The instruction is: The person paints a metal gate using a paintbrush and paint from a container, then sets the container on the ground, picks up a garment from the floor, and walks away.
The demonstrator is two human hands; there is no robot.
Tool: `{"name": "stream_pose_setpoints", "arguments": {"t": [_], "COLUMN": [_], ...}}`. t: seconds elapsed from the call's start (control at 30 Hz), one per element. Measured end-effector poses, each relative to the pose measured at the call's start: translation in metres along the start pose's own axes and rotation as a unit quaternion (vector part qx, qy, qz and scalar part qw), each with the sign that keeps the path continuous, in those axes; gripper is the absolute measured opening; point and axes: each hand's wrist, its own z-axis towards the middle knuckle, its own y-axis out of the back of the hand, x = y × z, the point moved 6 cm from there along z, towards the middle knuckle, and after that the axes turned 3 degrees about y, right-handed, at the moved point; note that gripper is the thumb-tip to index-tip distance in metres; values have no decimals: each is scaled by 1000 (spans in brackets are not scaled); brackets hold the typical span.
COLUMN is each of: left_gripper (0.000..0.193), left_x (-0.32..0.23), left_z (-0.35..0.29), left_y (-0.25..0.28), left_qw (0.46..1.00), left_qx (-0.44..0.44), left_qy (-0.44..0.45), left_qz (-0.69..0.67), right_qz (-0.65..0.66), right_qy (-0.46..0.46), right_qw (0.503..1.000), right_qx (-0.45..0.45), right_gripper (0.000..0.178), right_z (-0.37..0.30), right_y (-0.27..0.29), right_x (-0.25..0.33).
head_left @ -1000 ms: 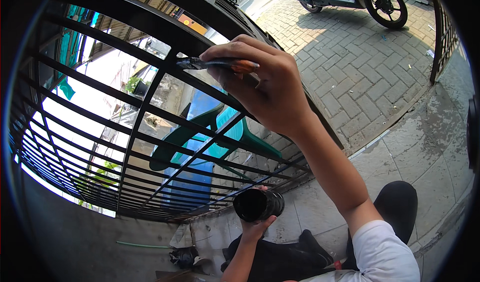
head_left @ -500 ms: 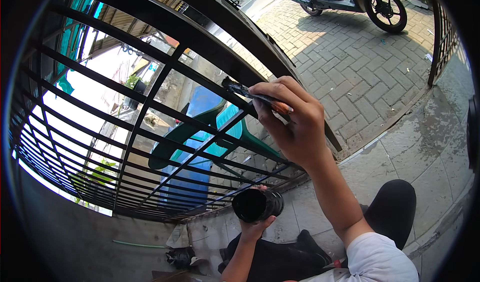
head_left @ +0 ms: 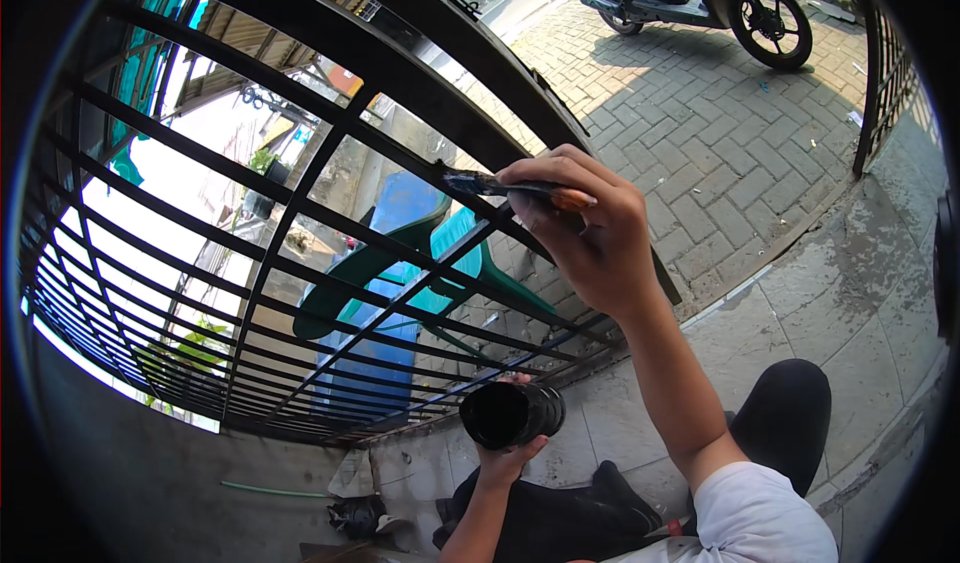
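Observation:
My right hand (head_left: 585,223) is closed around a paintbrush (head_left: 485,183) with an orange-tipped handle. Its dark, wet-looking bristles touch a black bar of the metal fence (head_left: 350,113), near the upper corner of a panel. Lower down, my left hand (head_left: 515,455) grips a black cylindrical container (head_left: 512,413) from below and behind. The container tilts so that its dark opening shows; what is inside cannot be made out. Several bars run across the fence, with crossing bars between them.
Behind the bars stand a green chair (head_left: 380,263) and a blue object (head_left: 370,363). A motorbike (head_left: 710,13) is parked on the paving (head_left: 730,163) at the upper right. A thin green stick (head_left: 275,489) and a dark bundle (head_left: 358,515) lie by the low wall.
The brush in my right hand has moved slightly left and down along the fence bar, and its handle lies flatter. My left hand and the container stay nearly in place.

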Motion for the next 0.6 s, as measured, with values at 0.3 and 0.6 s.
{"name": "stream_pose_setpoints", "arguments": {"t": [0.3, 0.6], "left_gripper": [94, 95], "left_x": [-8, -8], "left_z": [5, 0], "left_y": [-9, -3], "left_qw": [999, 999], "left_qx": [12, -3], "left_qy": [-18, -14], "left_qz": [-25, -38], "right_qz": [-96, -100], "right_qy": [-30, -55], "right_qw": [995, 993], "right_qx": [12, -3], "right_gripper": [15, 7], "right_z": [-13, -1], "right_y": [-5, -8], "right_x": [-1, 2]}}
